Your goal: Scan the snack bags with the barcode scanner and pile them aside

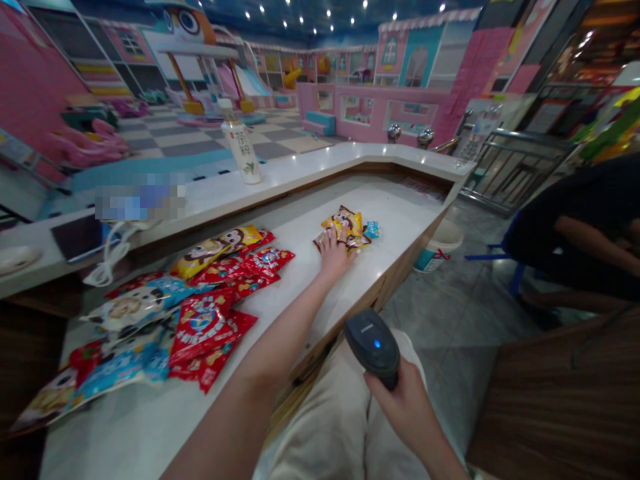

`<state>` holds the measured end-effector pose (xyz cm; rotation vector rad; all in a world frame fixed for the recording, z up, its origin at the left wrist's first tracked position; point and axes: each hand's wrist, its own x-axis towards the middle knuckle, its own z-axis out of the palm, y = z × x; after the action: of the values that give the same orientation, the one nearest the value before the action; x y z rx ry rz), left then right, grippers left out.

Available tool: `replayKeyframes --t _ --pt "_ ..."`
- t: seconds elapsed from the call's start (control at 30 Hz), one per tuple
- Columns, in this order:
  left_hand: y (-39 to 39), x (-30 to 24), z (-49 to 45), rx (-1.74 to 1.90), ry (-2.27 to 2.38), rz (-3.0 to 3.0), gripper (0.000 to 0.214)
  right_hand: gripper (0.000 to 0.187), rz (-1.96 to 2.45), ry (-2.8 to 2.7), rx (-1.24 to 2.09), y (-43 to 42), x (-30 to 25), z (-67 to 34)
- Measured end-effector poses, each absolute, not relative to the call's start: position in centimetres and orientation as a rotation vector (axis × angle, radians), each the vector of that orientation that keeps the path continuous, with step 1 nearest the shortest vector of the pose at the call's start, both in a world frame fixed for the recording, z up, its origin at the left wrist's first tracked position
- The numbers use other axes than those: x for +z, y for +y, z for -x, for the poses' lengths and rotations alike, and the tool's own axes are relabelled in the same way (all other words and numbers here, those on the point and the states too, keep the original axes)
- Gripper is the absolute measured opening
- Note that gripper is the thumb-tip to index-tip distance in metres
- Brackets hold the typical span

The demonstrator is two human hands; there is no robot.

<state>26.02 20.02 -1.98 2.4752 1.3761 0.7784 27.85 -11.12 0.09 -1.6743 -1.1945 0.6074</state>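
My left hand [334, 255] reaches across the white counter and rests on a small pile of yellow-and-brown snack bags [351, 222], its fingers stretched out over them. A small blue packet [373, 229] lies just right of that pile. Down by my lap, my right hand [406, 405] is wrapped round a dark handheld barcode scanner [369, 341] with a blue light lit on top. To the left lie red snack bags [204, 321], blue-and-white snack bags [133, 308] and a long yellow snack bag [215, 252], partly overlapping.
A white bottle [242, 148] stands on the raised ledge [290, 170], with a bundled white cable [114, 252] farther left. A bucket [440, 245] stands on the floor beyond the counter's right side. A seated person [585, 227] is at the right.
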Motion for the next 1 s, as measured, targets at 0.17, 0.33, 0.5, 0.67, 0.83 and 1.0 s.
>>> replayKeyframes --t 0.17,0.33,0.5,0.67,0.83,1.0 --pt "22.0 -2.7 -28.7 0.760 1.337 -2.443 0.070 0.017 1.706 -1.188 0.568 -10.8 0.7 -28.7" --pt "22.2 -0.9 -28.2 0.819 1.217 -2.393 0.081 0.014 1.687 -1.188 0.567 -10.9 1.0 -28.9" --pt "19.6 0.1 -21.7 0.906 1.244 -2.445 0.077 0.015 1.668 -1.203 0.580 -11.4 0.5 -28.3" --pt "19.2 -0.5 -12.6 0.818 1.546 -2.501 0.067 0.018 1.629 -1.203 0.617 -11.6 0.6 -27.6" --pt "19.9 -1.7 -8.3 0.703 1.697 -2.490 0.058 0.015 1.619 -1.225 0.643 -11.5 1.4 -27.0" --pt "18.6 0.2 -8.8 0.861 1.584 -2.329 0.051 0.014 1.606 -1.231 0.635 -11.9 1.7 -26.6"
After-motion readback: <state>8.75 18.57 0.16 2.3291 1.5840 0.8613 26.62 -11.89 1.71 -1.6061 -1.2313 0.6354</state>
